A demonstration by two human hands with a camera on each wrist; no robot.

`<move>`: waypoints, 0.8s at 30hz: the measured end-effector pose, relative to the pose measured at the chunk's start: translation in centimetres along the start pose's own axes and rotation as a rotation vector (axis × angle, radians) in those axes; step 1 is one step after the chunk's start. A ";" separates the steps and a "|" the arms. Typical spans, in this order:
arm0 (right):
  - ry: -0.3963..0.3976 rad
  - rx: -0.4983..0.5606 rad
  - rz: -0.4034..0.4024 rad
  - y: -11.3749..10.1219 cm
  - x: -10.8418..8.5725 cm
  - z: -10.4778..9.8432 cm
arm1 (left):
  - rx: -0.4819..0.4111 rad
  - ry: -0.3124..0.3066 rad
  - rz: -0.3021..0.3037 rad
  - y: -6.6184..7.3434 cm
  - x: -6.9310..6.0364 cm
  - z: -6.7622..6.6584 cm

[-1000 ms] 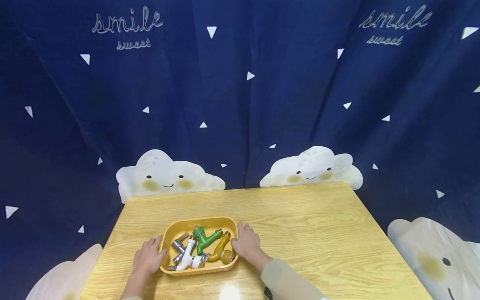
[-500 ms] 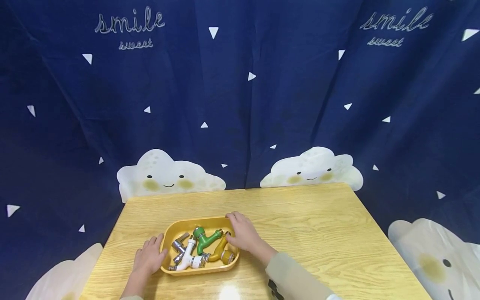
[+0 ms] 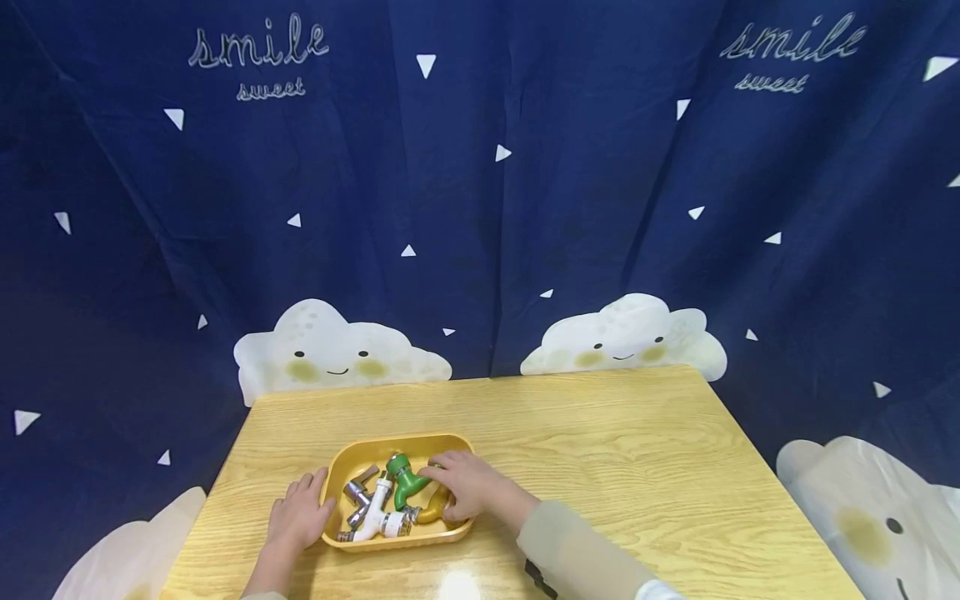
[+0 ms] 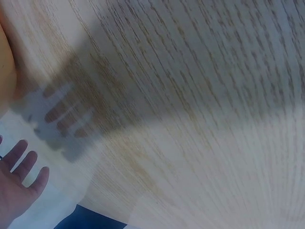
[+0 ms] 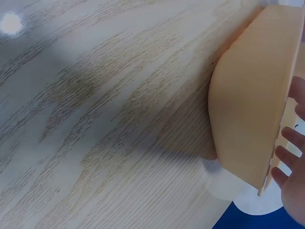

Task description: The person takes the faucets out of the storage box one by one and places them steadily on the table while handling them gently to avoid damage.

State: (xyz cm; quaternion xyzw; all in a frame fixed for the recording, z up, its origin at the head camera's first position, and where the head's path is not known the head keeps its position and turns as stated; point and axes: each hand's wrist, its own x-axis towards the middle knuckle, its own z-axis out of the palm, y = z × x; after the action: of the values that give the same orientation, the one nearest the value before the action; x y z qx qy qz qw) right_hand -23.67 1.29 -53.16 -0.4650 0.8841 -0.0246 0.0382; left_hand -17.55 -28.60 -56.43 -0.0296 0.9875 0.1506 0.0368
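Observation:
A yellow plastic tray (image 3: 352,446) holds several taps. In the head view these are a green tap (image 3: 409,483), a white tap (image 3: 375,518), a chrome tap (image 3: 356,492) and a yellow tap (image 3: 435,505). My left hand (image 3: 296,512) touches the tray's left rim, its fingers loosely extended. Over the tray's right side reaches my right hand (image 3: 472,485), covering part of the yellow tap. The right wrist view shows its fingers (image 5: 291,136) spread over the rim; contact with the tap is hidden.
The tray stands on a light wooden table (image 3: 600,467), left of the middle. Behind and around the table hangs a dark blue curtain (image 3: 465,208) with white clouds and triangles.
My right hand has left the tray's right rim and moved left, in over the yellow tap. The left hand stays at the left rim. The tray and taps have not visibly moved.

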 end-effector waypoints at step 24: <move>-0.174 -0.142 0.026 -1.2 0.8 1.1 | 0.003 0.008 0.005 0.0 -0.1 0.0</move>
State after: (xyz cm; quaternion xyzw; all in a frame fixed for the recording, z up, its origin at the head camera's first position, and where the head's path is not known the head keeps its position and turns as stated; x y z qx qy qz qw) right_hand -23.07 -0.02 -54.23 -0.4554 0.8830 0.0791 0.0822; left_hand -17.40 -28.59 -56.41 -0.0278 0.9879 0.1493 0.0328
